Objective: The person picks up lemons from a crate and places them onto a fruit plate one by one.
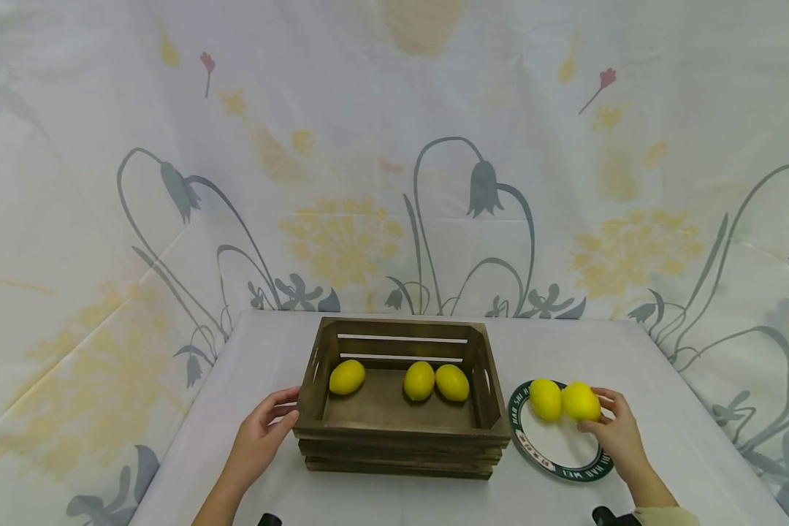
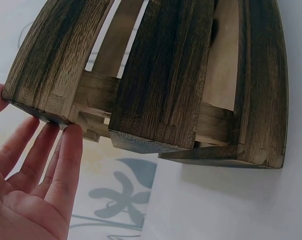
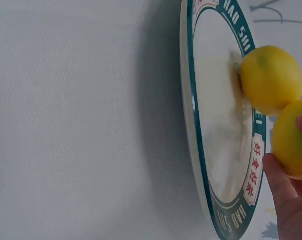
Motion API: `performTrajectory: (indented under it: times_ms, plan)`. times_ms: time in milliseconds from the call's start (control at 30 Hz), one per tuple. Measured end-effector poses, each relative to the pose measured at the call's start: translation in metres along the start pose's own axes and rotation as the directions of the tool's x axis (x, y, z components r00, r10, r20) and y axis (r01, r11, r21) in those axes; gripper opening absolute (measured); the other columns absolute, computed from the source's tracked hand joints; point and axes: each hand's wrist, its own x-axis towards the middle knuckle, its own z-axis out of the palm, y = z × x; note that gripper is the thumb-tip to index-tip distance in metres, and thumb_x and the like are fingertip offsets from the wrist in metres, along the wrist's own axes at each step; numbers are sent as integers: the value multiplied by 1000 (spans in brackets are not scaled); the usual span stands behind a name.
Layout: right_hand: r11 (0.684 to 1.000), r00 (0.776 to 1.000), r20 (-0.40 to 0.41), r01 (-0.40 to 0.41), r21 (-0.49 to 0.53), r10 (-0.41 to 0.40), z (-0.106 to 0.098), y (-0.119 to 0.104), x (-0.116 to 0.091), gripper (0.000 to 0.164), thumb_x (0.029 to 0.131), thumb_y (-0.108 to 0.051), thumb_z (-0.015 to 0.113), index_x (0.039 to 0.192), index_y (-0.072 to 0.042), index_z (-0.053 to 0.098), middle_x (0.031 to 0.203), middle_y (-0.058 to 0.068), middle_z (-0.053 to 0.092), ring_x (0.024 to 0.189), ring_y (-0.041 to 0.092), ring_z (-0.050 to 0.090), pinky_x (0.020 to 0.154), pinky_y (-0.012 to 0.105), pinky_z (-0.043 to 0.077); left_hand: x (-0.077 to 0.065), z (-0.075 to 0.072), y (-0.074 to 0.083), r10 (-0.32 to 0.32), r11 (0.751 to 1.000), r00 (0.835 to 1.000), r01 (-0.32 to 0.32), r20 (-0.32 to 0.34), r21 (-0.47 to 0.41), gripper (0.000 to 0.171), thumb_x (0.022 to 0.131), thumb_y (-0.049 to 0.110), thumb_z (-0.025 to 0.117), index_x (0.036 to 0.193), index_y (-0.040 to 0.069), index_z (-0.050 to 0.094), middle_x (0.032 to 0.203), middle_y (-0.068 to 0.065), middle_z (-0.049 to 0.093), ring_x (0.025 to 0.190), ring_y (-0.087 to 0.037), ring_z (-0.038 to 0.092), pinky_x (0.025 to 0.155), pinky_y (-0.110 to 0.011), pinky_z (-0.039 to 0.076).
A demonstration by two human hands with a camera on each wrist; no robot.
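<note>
A brown slatted wooden crate point(image 1: 401, 446) stands on the white table, with one lemon point(image 1: 347, 378) at its left and two more, a lemon point(image 1: 419, 381) and a lemon point(image 1: 452, 383), toward its right. My left hand point(image 1: 263, 431) touches the crate's left end; in the left wrist view its fairly straight fingertips point(image 2: 73, 132) meet the end of the top slat. To the right, my right hand point(image 1: 614, 431) grips a lemon point(image 1: 580, 402) between thumb and fingers, over a plate with a green lettered rim point(image 1: 532, 449). Beside that lemon is another lemon point(image 1: 546, 400) on the plate.
The plate sits close to the crate's right end. A pale cloth with printed flowers point(image 1: 473, 219) hangs behind the table and along both sides. Two dark objects, one a black piece point(image 1: 270, 519), show at the bottom edge of the head view.
</note>
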Motion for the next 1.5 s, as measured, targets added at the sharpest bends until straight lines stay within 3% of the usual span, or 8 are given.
performTrajectory:
  times_ms: [233,700,800,933,1167,1267,1367,1500]
  plan:
    - [997,999,38,-8,-79,12,5,12,7,70,82,5,62,140,4,22,139,39,18,118,55,33,96,57,34,0,0,0,-1,1000,1000,1,-2,-2,32,90,9,60,121,-2,56,119,-15,58,97,-8,57,79,-22,49]
    - [995,998,65,19,-96,-13,-7,5,6,72,84,-5,65,141,6,22,136,40,23,121,53,33,93,51,39,1,1,0,-14,1000,1000,14,5,6,32,91,10,60,121,-1,56,120,-15,58,97,-9,57,80,-22,49]
    - [997,999,33,26,-72,-24,-14,11,11,76,84,-14,69,141,4,24,136,38,27,120,51,36,88,47,46,1,1,0,-16,1000,1000,16,4,7,32,90,10,61,121,-1,56,119,-15,58,97,-10,57,80,-22,49]
    - [991,997,-40,65,-116,-70,-21,28,23,79,80,-28,74,140,0,30,133,32,37,113,42,47,64,32,54,1,0,1,-27,1000,1000,27,3,11,32,90,10,61,121,-1,57,119,-14,58,97,-10,57,80,-22,49]
    - [993,988,-124,77,-92,-89,-33,71,60,76,81,-36,72,144,-17,32,136,23,39,115,30,49,82,31,51,0,0,0,-47,999,999,47,9,16,33,91,11,61,122,-1,56,120,-14,57,97,-10,57,80,-22,49]
    - [989,976,-179,106,-102,-123,-36,86,72,74,80,-41,71,143,-23,35,132,14,44,110,21,52,74,19,51,0,1,0,-51,999,999,51,8,12,33,90,10,61,121,-1,56,120,-15,57,97,-10,57,80,-22,49]
    - [994,976,-191,111,20,-106,-39,65,63,71,80,-33,73,141,-23,38,129,8,47,110,16,53,77,18,49,0,1,1,-47,999,999,47,6,12,33,90,9,61,121,-1,56,120,-15,57,96,-10,57,80,-22,49]
    - [972,976,-213,98,213,-52,-40,10,33,62,80,-20,74,135,-19,45,122,-1,51,104,6,54,91,28,45,0,1,2,-37,999,999,37,0,18,32,90,9,61,121,-1,56,119,-15,58,96,-9,57,80,-21,49]
